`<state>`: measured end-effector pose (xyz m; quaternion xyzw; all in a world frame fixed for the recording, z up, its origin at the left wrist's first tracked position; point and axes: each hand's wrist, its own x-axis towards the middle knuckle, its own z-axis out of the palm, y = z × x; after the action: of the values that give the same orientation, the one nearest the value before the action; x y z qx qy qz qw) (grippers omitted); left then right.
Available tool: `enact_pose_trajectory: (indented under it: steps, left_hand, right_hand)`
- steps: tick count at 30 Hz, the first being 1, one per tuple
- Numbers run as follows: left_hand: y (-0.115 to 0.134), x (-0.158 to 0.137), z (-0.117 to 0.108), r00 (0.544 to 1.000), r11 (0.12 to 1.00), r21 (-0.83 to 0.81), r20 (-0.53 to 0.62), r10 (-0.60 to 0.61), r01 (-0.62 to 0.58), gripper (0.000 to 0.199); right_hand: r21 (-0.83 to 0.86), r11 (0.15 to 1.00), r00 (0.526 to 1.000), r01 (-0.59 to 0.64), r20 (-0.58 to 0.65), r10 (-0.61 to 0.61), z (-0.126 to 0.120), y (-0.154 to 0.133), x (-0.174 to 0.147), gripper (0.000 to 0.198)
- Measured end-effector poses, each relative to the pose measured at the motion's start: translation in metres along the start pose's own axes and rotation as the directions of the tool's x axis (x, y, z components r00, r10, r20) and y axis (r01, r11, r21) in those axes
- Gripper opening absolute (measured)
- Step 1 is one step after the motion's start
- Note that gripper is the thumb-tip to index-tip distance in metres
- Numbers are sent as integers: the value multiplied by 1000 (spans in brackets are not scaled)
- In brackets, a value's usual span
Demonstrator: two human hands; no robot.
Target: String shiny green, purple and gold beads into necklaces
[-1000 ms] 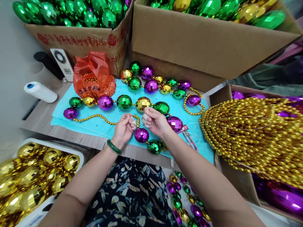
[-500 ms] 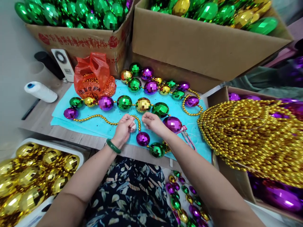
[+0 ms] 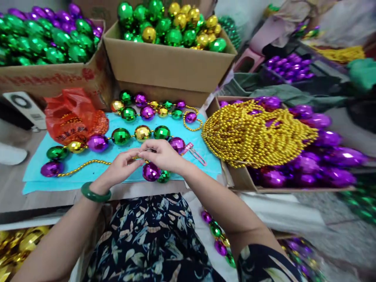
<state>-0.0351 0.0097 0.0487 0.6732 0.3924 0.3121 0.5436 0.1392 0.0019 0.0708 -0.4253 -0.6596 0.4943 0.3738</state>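
My left hand (image 3: 123, 166), with a green bangle (image 3: 95, 192) on its wrist, is closed at the fingertips on the gold bead string (image 3: 88, 165). My right hand (image 3: 161, 154) meets it from the right, its fingers pinched over the same spot, where a bit of thread shows; the exact grip is partly hidden. Just below the right hand hangs or lies a purple faceted bead (image 3: 151, 171), with a green bead (image 3: 163, 176) beside it. Behind the hands a row of large beads, including a gold bead (image 3: 142, 133), stretches across the blue cloth (image 3: 33, 172).
Pink thread snips (image 3: 196, 154) lie right of the hands. A gold bead bundle (image 3: 255, 133) rests on a box of purple beads. At the back stand a red plastic bag (image 3: 69, 121) and a cardboard box (image 3: 170, 64) of green and gold beads.
My hands were apart with thread between them; now they are together at the gold bead string. The head view has swung right, showing more of the right side.
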Motion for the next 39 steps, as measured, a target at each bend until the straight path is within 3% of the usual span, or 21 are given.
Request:
enact_pose_trajectory:
  steps: [4,8,10,12,13,15,16,18,22,26,28,30,32,35,37,39]
  left_hand:
    - [35,0,8,994,986,167,112,-4,-15,15]
    - [63,-1,20,980,972,194,119,-158,133,20]
    - [69,-2,23,970,958,203,91,-225,203,22]
    - [69,-5,24,965,950,210,72,-252,232,22]
    - [68,-7,23,964,948,213,67,-257,237,22]
    - [64,-10,21,963,946,216,59,-262,244,22]
    - [63,-12,21,963,945,217,52,-263,246,22]
    - [61,-13,21,964,944,212,28,-263,251,24]
    - [61,-13,26,964,944,202,-12,-264,261,28]
    - [64,-12,29,962,941,201,-59,-267,273,29]
    - [64,-12,30,961,944,185,-83,-263,274,28]
    - [63,-12,30,961,950,156,-113,-253,269,29]
    - [61,-12,30,960,957,127,-141,-243,261,30]
    - [57,-11,31,959,962,107,-160,-235,253,29]
    - [55,-9,32,962,966,97,-157,-225,241,27]
    - [53,-6,34,967,972,67,-143,-213,224,23]
  right_hand:
    - [59,997,999,49,-5,-49,-15,-29,-17,10]
    - [97,992,994,78,-90,-69,-45,-50,-39,10]
    - [12,997,970,71,-234,-66,-67,-45,-56,8]
    - [-169,984,903,-56,-430,-22,-88,-25,-75,4]
    - [-279,941,864,-193,-503,28,-96,-10,-85,4]
    - [-475,709,800,-521,-562,211,-102,24,-105,8]
    - [-547,567,770,-616,-568,289,-101,40,-114,11]
    - [-595,427,731,-680,-593,338,-92,68,-128,15]
    - [-618,335,703,-711,-630,330,-70,92,-138,25]
    - [-611,332,696,-718,-623,358,-65,90,-148,23]
    - [-502,440,664,-745,-623,413,-66,88,-159,23]
    - [-203,640,621,-741,-570,538,-67,87,-176,28]
    - [110,736,624,-667,-457,634,-67,87,-195,35]
    - [464,740,712,-487,-281,644,-65,87,-219,41]
    - [694,648,775,-314,-207,597,-61,84,-226,41]
    - [790,581,796,-193,-220,564,-58,79,-223,35]
